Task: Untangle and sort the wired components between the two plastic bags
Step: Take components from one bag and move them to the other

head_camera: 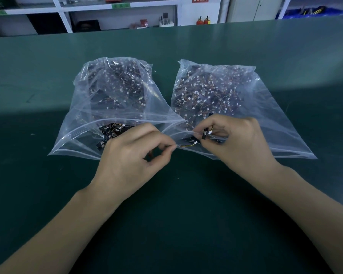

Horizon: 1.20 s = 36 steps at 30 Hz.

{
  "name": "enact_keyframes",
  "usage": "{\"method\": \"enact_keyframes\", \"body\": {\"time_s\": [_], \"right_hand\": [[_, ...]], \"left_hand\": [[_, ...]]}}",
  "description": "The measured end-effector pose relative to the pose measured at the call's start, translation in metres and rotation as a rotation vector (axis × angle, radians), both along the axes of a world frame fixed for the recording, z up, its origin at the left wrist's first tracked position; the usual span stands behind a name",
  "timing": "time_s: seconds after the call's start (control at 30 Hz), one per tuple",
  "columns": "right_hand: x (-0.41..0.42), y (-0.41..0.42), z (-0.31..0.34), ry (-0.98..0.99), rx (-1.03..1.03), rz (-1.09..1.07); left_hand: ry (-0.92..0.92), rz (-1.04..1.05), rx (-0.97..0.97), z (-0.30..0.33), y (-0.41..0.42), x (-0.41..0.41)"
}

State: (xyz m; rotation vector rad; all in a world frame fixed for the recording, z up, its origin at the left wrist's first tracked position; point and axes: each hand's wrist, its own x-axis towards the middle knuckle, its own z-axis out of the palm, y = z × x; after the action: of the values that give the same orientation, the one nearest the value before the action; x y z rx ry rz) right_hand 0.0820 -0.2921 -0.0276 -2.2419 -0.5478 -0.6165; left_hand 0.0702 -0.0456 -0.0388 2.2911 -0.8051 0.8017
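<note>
Hands, component-filled bags (both open)

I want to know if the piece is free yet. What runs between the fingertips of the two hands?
In the head view, a short yellow-orange wire spans from the left hand to the right hand, which pinches a small black component.

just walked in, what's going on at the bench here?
A person is sorting small wired components between two clear zip bags lying side by side on the green table, the left bag and the right bag. Both are full of black modules with thin wires and white connectors. Over the bag mouths, the left hand pinches one end of a yellow wire, while the right hand grips a small black module. The piece is stretched between both hands, not yet dropped in either bag.
</note>
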Motion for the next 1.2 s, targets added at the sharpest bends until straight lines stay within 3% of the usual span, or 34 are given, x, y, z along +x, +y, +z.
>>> {"method": "enact_keyframes", "body": {"time_s": [0.2, 0.37, 0.63, 0.9, 1.2], "right_hand": [[0.001, 0.001, -0.001, 0.062, 0.048, 0.023], [-0.002, 0.004, -0.003, 0.15, 0.103, 0.127], [-0.008, 0.012, -0.007, 0.348, 0.361, 0.331], [-0.015, 0.022, -0.016, 0.382, 0.229, 0.405], [-0.016, 0.033, -0.016, 0.242, 0.197, 0.416]], "left_hand": [[-0.122, 0.222, 0.236, 0.005, -0.011, 0.004], [-0.052, 0.172, 0.334, 0.0, -0.015, 0.001], [0.082, 0.117, -0.101, 0.002, -0.008, -0.001], [0.44, -0.038, -0.365, 0.002, -0.018, -0.008], [0.541, -0.148, -0.519, 0.003, -0.019, -0.005]]}}
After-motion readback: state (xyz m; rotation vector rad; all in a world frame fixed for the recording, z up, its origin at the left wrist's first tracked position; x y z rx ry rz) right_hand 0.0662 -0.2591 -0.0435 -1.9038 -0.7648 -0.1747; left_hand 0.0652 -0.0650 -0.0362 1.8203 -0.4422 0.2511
